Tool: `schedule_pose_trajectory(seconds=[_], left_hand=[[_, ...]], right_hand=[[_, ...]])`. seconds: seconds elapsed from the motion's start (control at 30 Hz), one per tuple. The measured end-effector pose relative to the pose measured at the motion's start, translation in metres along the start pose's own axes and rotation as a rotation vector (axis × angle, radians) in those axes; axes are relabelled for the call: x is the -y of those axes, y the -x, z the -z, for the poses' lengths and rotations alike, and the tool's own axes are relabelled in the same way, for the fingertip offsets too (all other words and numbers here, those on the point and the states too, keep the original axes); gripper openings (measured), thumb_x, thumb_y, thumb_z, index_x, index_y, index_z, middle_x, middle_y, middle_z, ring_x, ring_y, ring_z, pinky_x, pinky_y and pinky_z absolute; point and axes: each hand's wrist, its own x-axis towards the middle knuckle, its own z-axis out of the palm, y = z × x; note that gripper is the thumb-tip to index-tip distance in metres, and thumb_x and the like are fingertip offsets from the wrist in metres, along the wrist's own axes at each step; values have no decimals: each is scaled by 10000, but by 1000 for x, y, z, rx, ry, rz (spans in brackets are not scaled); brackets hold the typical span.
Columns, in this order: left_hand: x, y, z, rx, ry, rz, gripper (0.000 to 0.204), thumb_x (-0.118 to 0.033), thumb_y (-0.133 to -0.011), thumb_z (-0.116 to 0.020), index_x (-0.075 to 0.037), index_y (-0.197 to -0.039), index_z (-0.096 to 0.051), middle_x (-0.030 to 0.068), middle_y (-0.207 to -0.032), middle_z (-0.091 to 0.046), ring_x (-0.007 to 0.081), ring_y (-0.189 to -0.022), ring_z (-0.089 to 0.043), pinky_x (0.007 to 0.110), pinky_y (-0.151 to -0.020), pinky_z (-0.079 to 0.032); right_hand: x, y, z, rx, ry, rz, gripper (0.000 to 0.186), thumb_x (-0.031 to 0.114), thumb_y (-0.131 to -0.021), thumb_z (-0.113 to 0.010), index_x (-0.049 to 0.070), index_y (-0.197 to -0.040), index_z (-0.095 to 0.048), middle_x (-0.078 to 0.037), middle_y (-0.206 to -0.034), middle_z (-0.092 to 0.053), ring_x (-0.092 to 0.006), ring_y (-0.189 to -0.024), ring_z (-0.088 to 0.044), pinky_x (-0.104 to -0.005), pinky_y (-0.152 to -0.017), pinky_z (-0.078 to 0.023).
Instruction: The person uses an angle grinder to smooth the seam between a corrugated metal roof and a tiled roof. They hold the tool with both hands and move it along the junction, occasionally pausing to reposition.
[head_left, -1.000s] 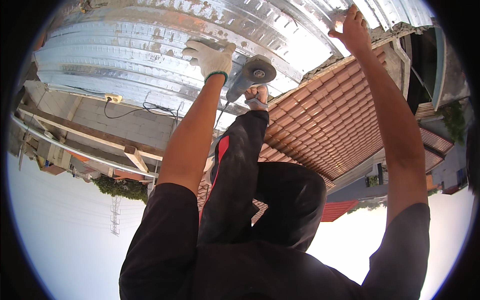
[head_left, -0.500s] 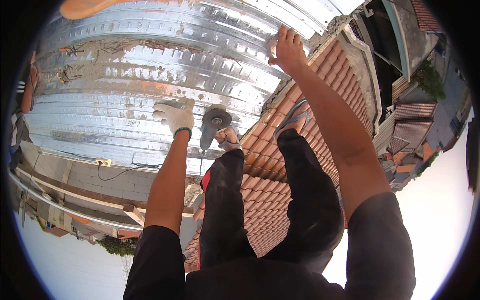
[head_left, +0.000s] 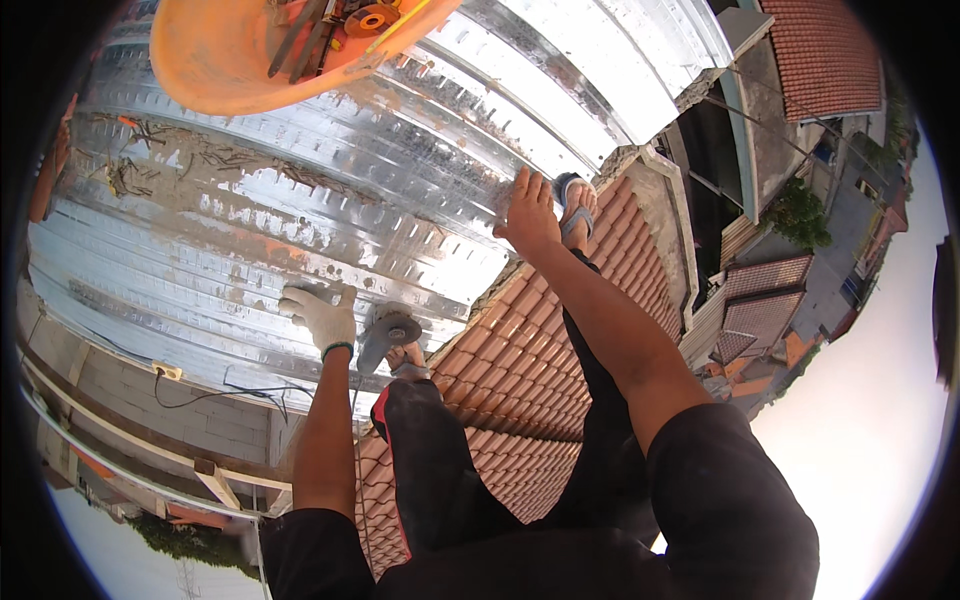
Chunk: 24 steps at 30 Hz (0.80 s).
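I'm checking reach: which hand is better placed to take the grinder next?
Probably the left hand: gloved and open, it is just beside the grinder. The bare right hand is farther off, near the right foot.

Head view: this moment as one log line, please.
left hand: gloved, on metal decking; right hand: bare, on metal decking; angle grinder: beside left hand

A grinder (head_left: 378, 342) lies on ridged, stained metal sheeting (head_left: 410, 225)

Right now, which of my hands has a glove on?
Your left hand, the one beside the angle grinder: it wears a whitish glove with a green cuff, while your right hand is bare.
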Motion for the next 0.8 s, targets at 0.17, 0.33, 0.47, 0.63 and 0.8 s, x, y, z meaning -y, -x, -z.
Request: schedule_pose_trajectory(seconds=[0.17,0.33,0.47,0.63,0.8], left_hand=[[-1,3,3,-11,17,15,1380,-400,-825,-934,43,-1712,26,431,-1743,-37,672,-1559,-257,613,-1216,-462],[-1,-1,-3,-25,55,-11,1384,-356,-812,-954,65,-1700,20,435,-1744,-38,664,-1574,-232,606,-1257,-411],[5,-1,-7,-26,53,-35,1371,-381,-837,-941,77,-1696,25,453,-1735,-32,676,-1583,-182,608,-1308,-329],[4,-4,-6,4,35,-11,1365,-418,-863,-921,90,-1695,35,483,-1716,-32,683,-1584,-155,612,-1332,-283],[7,-5,-7,9,38,1,1356,-413,-864,-916,132,-1680,20,506,-1701,-48,650,-1607,-131,570,-1357,-243]], right_hand=[[2,-36,125,-143,-70,98,673,378,-1025,-752,94,-1595,-534,-150,-1597,-592,-349,-1444,-592,-510,-1125,-562],[-10,-119,167,-177,97,204,507,395,-1012,-785,64,-1369,-643,-202,-1325,-718,-429,-1130,-758,-547,-928,-617],[-26,-151,160,-129,253,400,331,357,-1020,-760,68,-1181,-739,-172,-1093,-788,-376,-1005,-795,-505,-843,-649],[-29,-167,155,-71,354,520,230,290,-1067,-681,96,-1172,-745,-150,-1055,-786,-377,-1012,-792,-515,-885,-639],[-32,-166,150,-48,321,517,246,278,-1081,-654,95,-1236,-709,-151,-1152,-762,-376,-1071,-780,-536,-887,-635]])
